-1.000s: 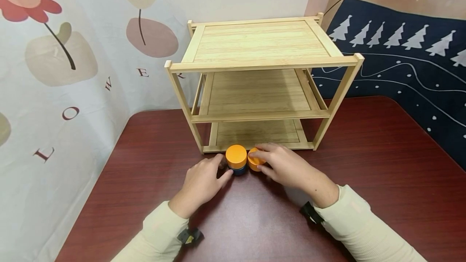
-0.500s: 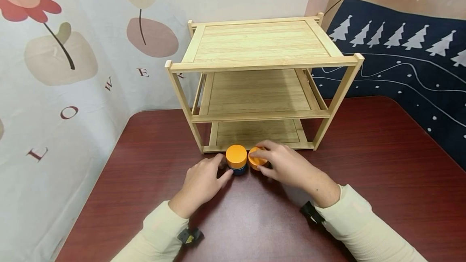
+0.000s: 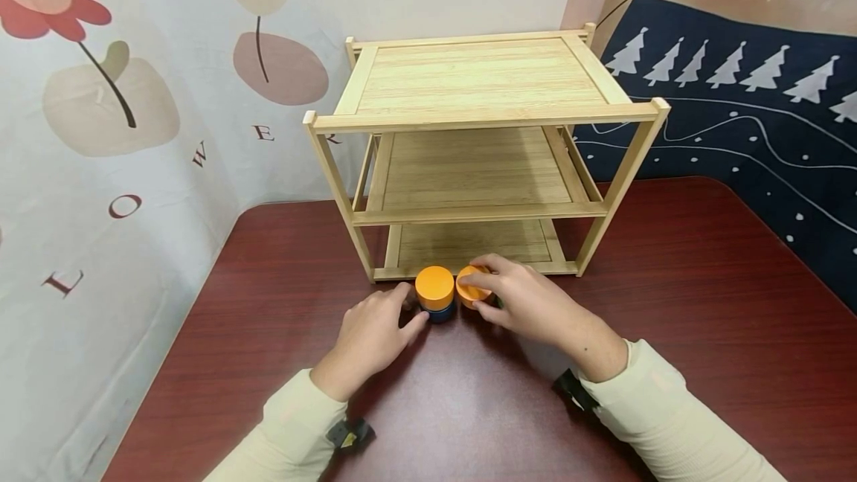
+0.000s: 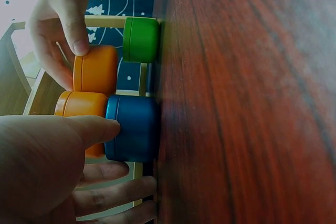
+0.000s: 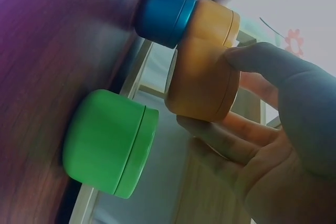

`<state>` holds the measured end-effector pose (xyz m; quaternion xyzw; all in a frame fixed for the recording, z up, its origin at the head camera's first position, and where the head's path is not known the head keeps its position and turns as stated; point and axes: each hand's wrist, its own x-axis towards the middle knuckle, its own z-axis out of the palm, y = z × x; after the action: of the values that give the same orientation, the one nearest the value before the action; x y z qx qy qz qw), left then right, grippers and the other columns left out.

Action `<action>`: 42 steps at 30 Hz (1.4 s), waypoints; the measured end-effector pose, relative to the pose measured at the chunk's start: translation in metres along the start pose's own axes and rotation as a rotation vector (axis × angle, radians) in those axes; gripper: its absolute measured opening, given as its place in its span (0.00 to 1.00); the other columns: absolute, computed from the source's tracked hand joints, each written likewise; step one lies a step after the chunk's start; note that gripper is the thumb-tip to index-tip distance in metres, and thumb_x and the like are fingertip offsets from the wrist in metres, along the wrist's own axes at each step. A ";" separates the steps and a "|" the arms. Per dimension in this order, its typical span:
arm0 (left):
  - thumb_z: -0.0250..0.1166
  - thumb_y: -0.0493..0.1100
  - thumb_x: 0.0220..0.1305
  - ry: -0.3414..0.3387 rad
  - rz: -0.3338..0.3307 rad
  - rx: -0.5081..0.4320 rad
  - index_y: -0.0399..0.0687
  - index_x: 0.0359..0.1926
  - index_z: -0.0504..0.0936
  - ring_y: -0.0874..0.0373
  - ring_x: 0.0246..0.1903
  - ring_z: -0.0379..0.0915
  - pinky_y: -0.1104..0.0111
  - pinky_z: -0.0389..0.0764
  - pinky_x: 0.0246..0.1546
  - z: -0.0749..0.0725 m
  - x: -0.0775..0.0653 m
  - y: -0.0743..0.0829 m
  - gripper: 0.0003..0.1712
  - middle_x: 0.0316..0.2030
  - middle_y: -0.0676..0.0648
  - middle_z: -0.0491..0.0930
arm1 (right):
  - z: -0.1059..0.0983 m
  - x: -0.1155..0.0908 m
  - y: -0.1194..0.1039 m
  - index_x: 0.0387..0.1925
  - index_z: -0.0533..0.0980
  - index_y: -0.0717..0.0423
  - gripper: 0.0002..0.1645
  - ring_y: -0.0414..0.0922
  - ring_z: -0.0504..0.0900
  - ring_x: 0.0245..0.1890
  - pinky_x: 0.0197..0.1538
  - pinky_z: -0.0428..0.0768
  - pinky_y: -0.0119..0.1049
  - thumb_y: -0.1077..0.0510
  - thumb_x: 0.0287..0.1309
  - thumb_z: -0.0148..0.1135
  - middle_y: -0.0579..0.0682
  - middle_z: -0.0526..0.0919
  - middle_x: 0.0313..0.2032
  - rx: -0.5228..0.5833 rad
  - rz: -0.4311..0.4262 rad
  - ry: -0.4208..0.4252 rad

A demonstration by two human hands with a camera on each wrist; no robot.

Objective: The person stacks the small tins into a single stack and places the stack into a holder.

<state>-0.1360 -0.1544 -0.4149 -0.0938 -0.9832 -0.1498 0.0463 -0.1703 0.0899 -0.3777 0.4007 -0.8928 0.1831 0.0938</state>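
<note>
A blue jar [image 3: 439,315] stands on the table, with one orange jar [image 3: 434,286] stacked on top of it. My left hand [image 3: 375,332] holds the blue jar, its thumb against the near side and the fingers round the far side. Beside the stack, my right hand [image 3: 529,300] grips a second orange jar [image 5: 202,80] between thumb and fingers, clear of the table. A green jar [image 5: 107,142] stands on the table below it, mostly hidden under the right hand in the head view.
A three-tier wooden rack [image 3: 482,116] stands directly behind the jars, its bottom shelf [image 3: 469,244] close to them. The dark red table [image 3: 288,266] spreads to both sides. Printed cloth [image 3: 174,192] hangs at the left and back.
My right hand has raised its orange jar slightly, and a sliver of the green jar now shows beneath in the head view. My left hand and the stack have stayed still.
</note>
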 end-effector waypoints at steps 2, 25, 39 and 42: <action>0.67 0.60 0.63 0.001 -0.001 0.000 0.50 0.51 0.79 0.47 0.39 0.84 0.49 0.81 0.31 0.000 0.000 0.000 0.24 0.35 0.48 0.84 | 0.000 0.000 0.000 0.53 0.83 0.48 0.20 0.47 0.86 0.40 0.40 0.84 0.36 0.57 0.57 0.71 0.57 0.81 0.55 0.001 0.002 0.003; 0.68 0.59 0.63 -0.003 0.000 -0.003 0.51 0.50 0.79 0.48 0.39 0.84 0.49 0.80 0.31 0.000 0.000 0.000 0.22 0.34 0.48 0.84 | -0.003 -0.001 -0.001 0.53 0.83 0.47 0.20 0.48 0.86 0.41 0.41 0.84 0.39 0.57 0.57 0.70 0.56 0.81 0.56 -0.006 -0.001 0.042; 0.68 0.59 0.63 -0.004 0.003 -0.007 0.51 0.49 0.79 0.49 0.38 0.84 0.50 0.80 0.31 0.000 0.000 0.000 0.21 0.34 0.49 0.84 | -0.008 -0.001 -0.004 0.52 0.83 0.47 0.20 0.48 0.86 0.43 0.42 0.84 0.38 0.57 0.56 0.69 0.54 0.82 0.54 -0.003 -0.012 0.083; 0.68 0.59 0.63 -0.004 0.003 -0.012 0.51 0.49 0.79 0.48 0.38 0.84 0.50 0.80 0.31 0.000 0.000 0.001 0.21 0.34 0.48 0.84 | -0.009 -0.001 -0.005 0.52 0.83 0.46 0.20 0.46 0.85 0.42 0.42 0.83 0.37 0.57 0.56 0.69 0.53 0.82 0.54 0.000 -0.010 0.079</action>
<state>-0.1354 -0.1541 -0.4143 -0.0956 -0.9822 -0.1554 0.0439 -0.1656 0.0907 -0.3687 0.3975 -0.8865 0.1982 0.1300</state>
